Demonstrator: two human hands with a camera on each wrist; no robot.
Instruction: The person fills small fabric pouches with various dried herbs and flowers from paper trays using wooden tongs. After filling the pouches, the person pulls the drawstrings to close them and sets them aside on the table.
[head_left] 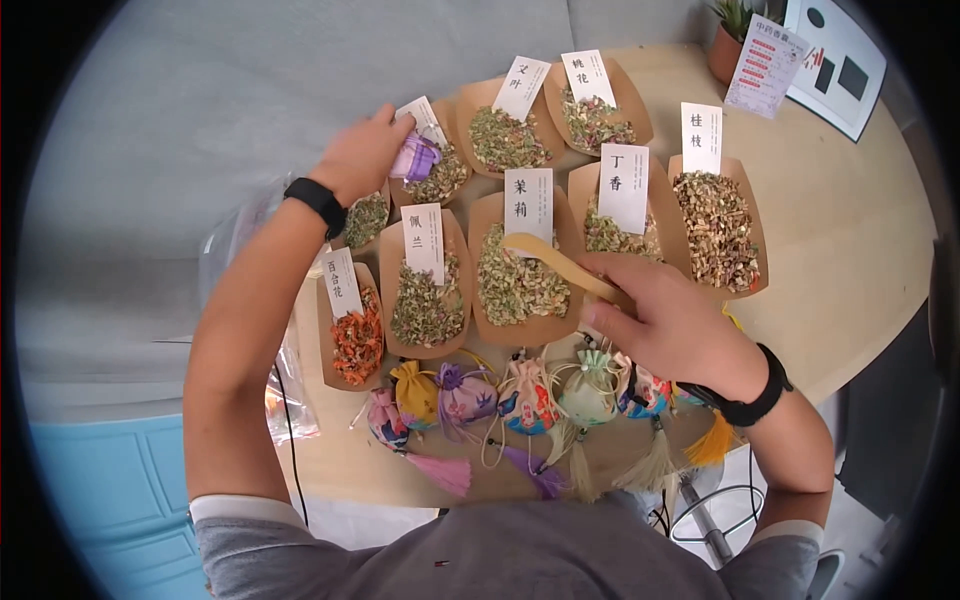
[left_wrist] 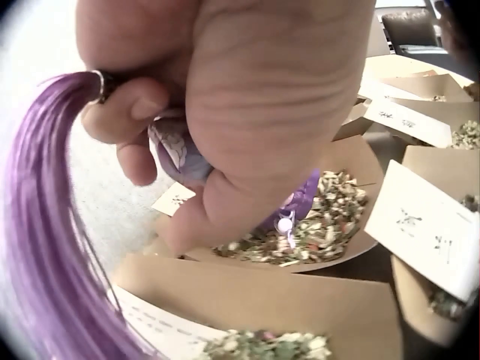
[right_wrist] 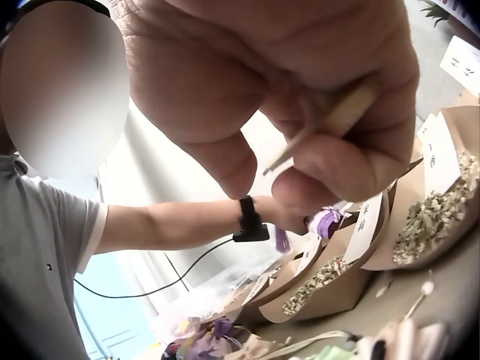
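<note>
My left hand [head_left: 360,158] grips a small purple drawstring sachet [head_left: 414,158] over a paper tray of dried herbs [head_left: 440,182] at the back left. A long purple tassel [left_wrist: 45,210] hangs from the sachet in the left wrist view. In my right hand [head_left: 670,320] is a slim wooden spoon [head_left: 560,266], held between thumb and fingers. Its rounded end points left, above the front middle herb tray [head_left: 485,215] and overlapping the white label card [head_left: 528,203]. No herbs show on the spoon.
Several more labelled herb trays stand around, including one with orange petals [head_left: 356,345] and one with chopped twigs [head_left: 715,225]. Tasselled sachets [head_left: 528,395] line the table's near edge. A potted plant [head_left: 727,50] and printed card [head_left: 768,62] stand back right; a clear plastic bag [head_left: 240,240] lies left.
</note>
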